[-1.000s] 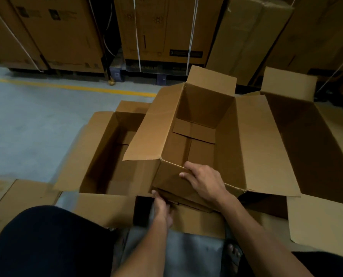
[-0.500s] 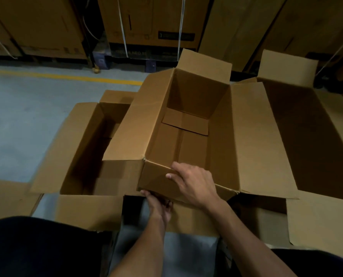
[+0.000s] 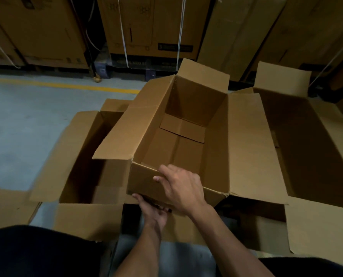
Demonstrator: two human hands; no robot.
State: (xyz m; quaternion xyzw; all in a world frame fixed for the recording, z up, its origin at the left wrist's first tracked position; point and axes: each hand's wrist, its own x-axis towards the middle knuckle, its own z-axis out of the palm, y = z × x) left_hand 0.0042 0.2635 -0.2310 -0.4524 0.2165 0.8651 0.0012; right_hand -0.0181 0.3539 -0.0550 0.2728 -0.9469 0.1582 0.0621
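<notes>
Open cardboard box (image 3: pixel 186 148), centre, held only at its 6 o'clock end: my right hand (image 3: pixel 181 186) curls over the wall, my left hand (image 3: pixel 152 208) grips beneath. The unsupported 12 o'clock end may dip; loose bottom flaps may sag.

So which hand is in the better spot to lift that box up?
Probably the left hand: it sits under the near bottom edge of the box, so it can push up. The right hand grips the near rim from above, more for steadying.
</notes>
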